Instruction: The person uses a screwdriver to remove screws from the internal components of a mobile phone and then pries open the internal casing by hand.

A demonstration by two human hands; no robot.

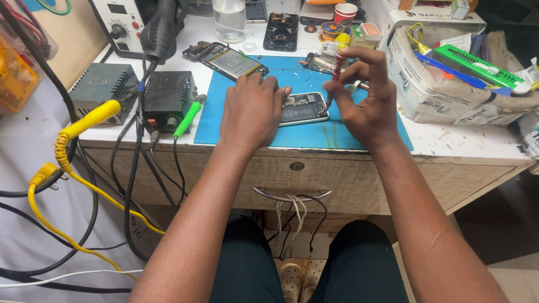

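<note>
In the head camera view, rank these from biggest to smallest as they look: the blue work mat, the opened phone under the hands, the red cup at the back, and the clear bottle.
1. Blue work mat
2. Clear bottle, though cut off at the top edge
3. Opened phone, partly covered by the left hand
4. Red cup, farther back, so it may look smaller than it is

Wooden desk (366,175) with drawer (295,182), pale floor (520,287), beige wall (73,30)

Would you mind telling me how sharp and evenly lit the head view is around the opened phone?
In the head view the opened phone on the blue mat is evenly lit and fairly sharp; the left hand casts only a soft shadow; the right hand and its red-handled tool look slightly soft; the frame's right edge falls dark.
</note>
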